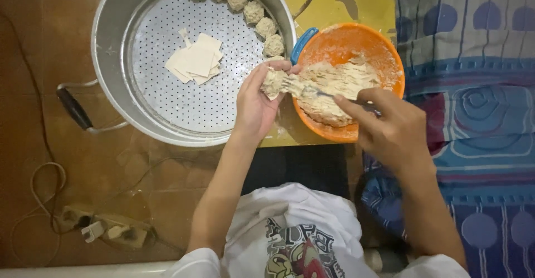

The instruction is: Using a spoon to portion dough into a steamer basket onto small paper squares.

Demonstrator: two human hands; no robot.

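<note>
My left hand [255,104] cups a half-filled dumpling [273,82] between the steamer and the bowl. My right hand [390,127] grips a spoon [329,94] whose tip presses pale filling into that dumpling. The orange bowl [384,44] beside it holds a mound of pale meat filling [334,86]. A large metal steamer pot [108,38] with a perforated tray [167,100] sits to the left. A small stack of square wrappers [195,61] lies on the tray. Several finished dumplings [253,11] line its far right rim.
A yellow board [340,5] lies under the bowl. The pot's black handle [73,108] sticks out left. A cord [42,177] and a power strip [106,230] lie on the brown tiled floor. A blue patterned mattress [479,116] fills the right side.
</note>
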